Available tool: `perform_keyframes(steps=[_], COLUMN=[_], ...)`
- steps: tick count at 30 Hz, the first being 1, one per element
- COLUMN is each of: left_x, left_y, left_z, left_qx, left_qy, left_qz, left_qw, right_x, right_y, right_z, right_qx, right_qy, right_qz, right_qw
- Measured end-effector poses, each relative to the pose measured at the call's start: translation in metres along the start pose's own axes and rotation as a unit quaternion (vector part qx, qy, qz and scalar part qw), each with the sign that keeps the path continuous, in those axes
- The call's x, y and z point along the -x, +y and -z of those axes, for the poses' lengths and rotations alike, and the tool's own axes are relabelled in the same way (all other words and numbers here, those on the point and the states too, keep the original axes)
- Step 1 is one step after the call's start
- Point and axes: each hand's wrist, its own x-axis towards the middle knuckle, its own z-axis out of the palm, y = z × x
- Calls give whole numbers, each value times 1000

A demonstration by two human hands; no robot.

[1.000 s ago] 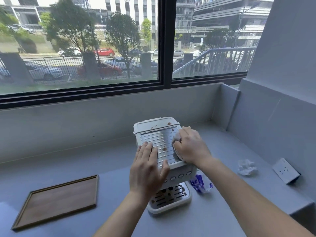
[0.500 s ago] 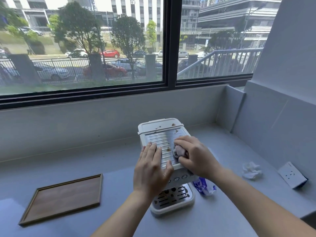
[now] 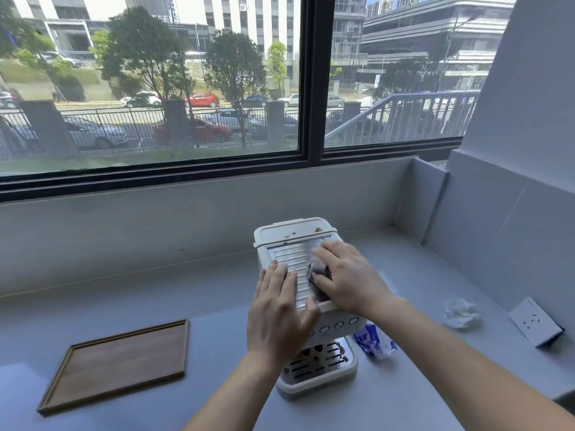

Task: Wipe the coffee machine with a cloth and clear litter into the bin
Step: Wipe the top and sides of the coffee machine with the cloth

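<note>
Coffee machine (image 3: 292,234) 1 | cloth (image 3: 316,266) 1 | litter: wrapper (image 3: 373,340) 1, tissue (image 3: 460,314) 1

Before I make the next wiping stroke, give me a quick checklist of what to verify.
1. Cloth under right hand: ok.
2. Left hand steadying the coffee machine: ok.
3. Ridged top plate clean: cannot tell, hands cover part.
4. Rear lid clean: not ok, brown specks there.
5. Litter cleared: not ok, crumpled tissue and blue wrapper lie on the counter.
6. Bin within reach: cannot tell, none in view.
</note>
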Motion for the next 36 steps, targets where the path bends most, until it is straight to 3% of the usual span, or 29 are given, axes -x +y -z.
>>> perform_keyframes(steps=[2,6,10,15,17,20,23,26,30,36], left_x=[-1,-1,-1,-1,0,-1,-1,0,-1,-1], left_y=[0,-1,-1,0,-1,-1,0,0,-1,-1], left_z=[1,3,3,3,2,1,1,0,0,2], left_qx=[3,-7,-3,9,11,16,21,23,16,10], left_qy=[-4,-17,-18,-9,-7,-7,0,5,4,-18], left_qz=[-4,-4,-1,4,6,4,5,9,0,8], left_qw=[1000,1000,1000,1000,1000,1000,1000,1000,1000,1000], right_x=[2,-22,-3,-15,-18,-1,-1,-12,5,-45], right_y=[1,4,-2,4,-8,-1,22,10,-10,13], right_z=[-1,11,4,12,6,7,18,11,0,6], right_qx=[-27,-52,-50,-66,-43,-84,-104,-44,-19,-22], right_qy=[-13,-15,-62,-14,-7,-70,-43,-3,-25,-31], right_qz=[28,-14,42,-49,-25,25,-54,-106,0,-147], right_qw=[999,998,996,996,999,994,992,993,1000,988])
